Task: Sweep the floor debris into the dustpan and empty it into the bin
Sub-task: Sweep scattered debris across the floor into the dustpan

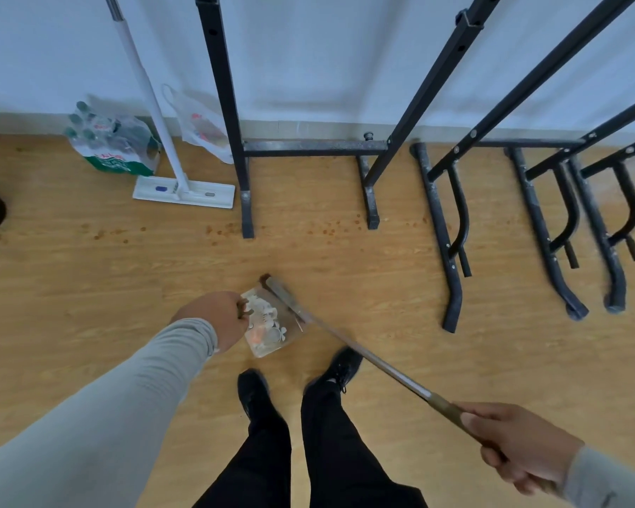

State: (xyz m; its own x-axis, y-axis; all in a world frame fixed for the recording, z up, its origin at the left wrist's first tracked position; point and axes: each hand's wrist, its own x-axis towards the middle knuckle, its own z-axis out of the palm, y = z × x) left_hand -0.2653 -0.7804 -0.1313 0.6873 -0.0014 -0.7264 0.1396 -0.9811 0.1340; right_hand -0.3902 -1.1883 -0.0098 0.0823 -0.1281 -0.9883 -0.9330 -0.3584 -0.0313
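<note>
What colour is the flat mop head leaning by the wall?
White, with a small blue mark on the flat plastic mop head; the head view shows it clearly.

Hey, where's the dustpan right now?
In the head view the dustpan sits low at centre, held by the left hand, just ahead of the shoes, with the broom head alongside.

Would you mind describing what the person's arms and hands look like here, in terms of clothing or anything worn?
Both arms wear long, plain light grey sleeves that end at the wrists. The left hand and right hand are bare: no gloves, and no watch, ring or bracelet shows. The left sleeve looks smooth and fairly close-fitting; only the cuff end of the right sleeve is in view.
</note>
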